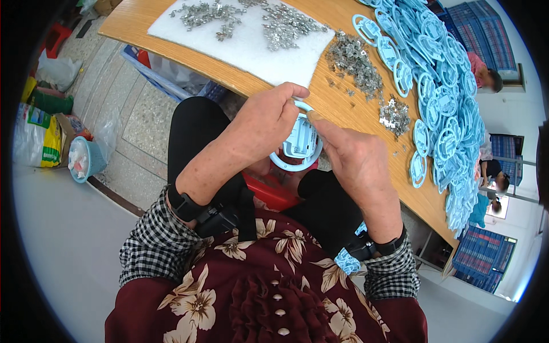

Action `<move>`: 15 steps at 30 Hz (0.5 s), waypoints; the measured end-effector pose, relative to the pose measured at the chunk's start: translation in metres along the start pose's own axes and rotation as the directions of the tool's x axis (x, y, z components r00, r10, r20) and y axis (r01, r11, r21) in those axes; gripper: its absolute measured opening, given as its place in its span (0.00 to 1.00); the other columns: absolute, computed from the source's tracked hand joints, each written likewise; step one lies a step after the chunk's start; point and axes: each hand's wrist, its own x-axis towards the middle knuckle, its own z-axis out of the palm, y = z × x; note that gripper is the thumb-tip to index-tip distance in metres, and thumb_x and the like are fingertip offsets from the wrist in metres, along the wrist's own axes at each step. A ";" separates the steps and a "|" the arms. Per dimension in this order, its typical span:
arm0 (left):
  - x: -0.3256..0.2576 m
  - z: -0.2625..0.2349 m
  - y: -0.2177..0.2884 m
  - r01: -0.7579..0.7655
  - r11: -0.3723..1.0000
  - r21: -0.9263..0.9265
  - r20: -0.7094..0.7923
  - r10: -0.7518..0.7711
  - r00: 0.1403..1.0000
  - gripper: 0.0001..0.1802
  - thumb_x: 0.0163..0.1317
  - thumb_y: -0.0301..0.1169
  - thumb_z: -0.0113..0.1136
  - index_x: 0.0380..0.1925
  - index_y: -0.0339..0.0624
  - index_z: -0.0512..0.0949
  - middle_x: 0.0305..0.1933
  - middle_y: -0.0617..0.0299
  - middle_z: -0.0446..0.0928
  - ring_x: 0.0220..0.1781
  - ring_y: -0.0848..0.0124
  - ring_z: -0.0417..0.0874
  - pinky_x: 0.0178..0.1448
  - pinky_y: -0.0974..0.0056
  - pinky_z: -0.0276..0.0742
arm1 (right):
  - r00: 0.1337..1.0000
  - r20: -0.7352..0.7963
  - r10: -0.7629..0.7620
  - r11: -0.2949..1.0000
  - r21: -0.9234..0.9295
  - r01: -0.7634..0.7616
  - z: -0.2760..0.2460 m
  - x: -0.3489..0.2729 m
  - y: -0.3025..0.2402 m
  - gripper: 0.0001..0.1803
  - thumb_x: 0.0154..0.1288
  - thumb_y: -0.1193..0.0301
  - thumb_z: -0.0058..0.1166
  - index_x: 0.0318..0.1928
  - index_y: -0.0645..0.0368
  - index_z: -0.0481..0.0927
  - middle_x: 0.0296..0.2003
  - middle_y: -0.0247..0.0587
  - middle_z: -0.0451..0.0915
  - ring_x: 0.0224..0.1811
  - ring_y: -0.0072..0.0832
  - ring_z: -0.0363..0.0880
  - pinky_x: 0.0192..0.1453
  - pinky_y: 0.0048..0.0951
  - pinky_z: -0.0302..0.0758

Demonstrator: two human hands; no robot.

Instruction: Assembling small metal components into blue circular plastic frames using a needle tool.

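At centre frame, a bare left hand [266,117] and right hand [357,154] pinch a blue part [300,140], each grip closed on it, the piece seemingly unfinished, with metal bits [357,66] unused on the tabletop [354,117], upper centre, and a blue heap [452,114], upper right, of unclear completion.
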 end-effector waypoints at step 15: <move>0.000 0.001 -0.002 -0.009 1.000 -0.016 -0.028 0.008 1.000 0.20 0.72 0.27 0.40 0.58 0.32 0.75 0.32 0.56 0.80 0.22 0.74 0.79 0.27 0.67 0.78 | 0.986 0.139 -0.094 0.992 -0.064 0.104 -0.015 0.011 -0.001 0.17 0.62 0.74 0.57 0.52 0.50 0.82 0.26 0.45 0.82 0.27 0.44 0.83 0.29 0.41 0.77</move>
